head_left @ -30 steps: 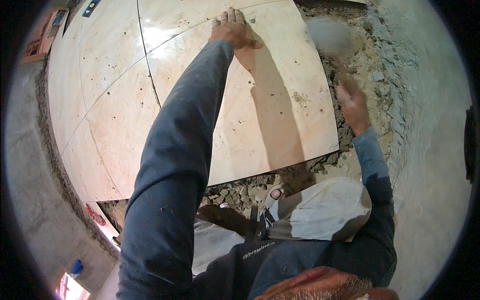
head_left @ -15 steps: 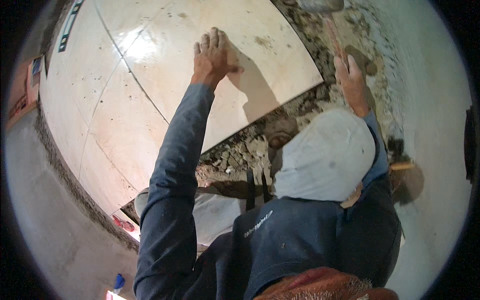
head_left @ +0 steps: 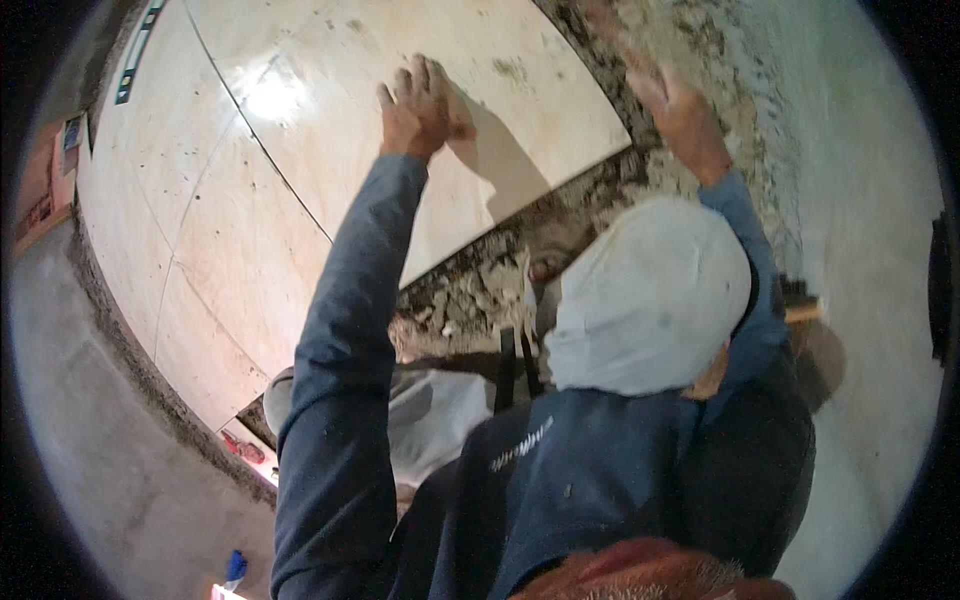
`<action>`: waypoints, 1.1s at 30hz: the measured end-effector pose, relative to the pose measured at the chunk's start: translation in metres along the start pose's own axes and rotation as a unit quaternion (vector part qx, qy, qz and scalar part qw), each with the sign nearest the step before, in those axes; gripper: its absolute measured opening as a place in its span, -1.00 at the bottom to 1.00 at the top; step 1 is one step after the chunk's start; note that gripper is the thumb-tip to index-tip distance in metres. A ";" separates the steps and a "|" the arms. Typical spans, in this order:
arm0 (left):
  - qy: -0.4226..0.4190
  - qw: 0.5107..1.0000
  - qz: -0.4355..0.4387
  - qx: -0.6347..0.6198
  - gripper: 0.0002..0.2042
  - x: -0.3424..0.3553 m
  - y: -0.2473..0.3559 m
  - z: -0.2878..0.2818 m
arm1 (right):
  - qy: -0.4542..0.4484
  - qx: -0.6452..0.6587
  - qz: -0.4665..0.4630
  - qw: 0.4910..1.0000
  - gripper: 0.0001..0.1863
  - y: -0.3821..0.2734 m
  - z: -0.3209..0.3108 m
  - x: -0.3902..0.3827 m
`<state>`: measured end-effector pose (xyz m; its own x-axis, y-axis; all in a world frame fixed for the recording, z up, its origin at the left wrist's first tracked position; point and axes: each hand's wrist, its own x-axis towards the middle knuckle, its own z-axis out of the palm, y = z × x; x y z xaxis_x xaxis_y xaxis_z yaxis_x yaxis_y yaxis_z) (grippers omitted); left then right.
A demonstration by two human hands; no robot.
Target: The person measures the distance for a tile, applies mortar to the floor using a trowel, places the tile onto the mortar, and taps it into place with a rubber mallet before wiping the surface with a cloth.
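- Nearest, a strip of rubble bed (head_left: 460,305) lies uncovered along the near edge of the pale tile (head_left: 530,112); by the look of it, this part is left undone.
- The tile itself is down on the bed, its near right corner pointing at more bare rubble; whether it sits level, I cannot tell.
- It looks cream and smooth, with dark specks and a brownish smudge towards its right edge.
- The left hand (head_left: 412,112) lies palm down on the tile, fingers spread, gripping nothing.
- Beyond the right edge, the right hand (head_left: 688,120) is wrapped around a blurred handle (head_left: 620,40), whose far end is out of view.
- Past a dark joint to the left, neighbouring tiles (head_left: 235,290) are already down.
- Farthest, a spirit level (head_left: 137,58) lies near their left edge.
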<state>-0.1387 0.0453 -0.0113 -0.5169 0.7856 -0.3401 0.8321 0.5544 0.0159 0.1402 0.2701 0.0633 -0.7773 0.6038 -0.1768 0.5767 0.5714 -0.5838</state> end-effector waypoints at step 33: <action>0.295 0.927 -0.195 -0.122 -0.40 -0.168 0.008 0.120 | -0.035 -0.063 -0.058 0.996 -0.36 0.066 0.147 -0.077</action>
<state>-0.0212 -0.1152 -0.0673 -0.8488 0.4860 0.2083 0.5258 0.8172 0.2361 0.2011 0.1792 -0.0785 -0.8540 0.4913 -0.1714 0.5051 0.7033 -0.5003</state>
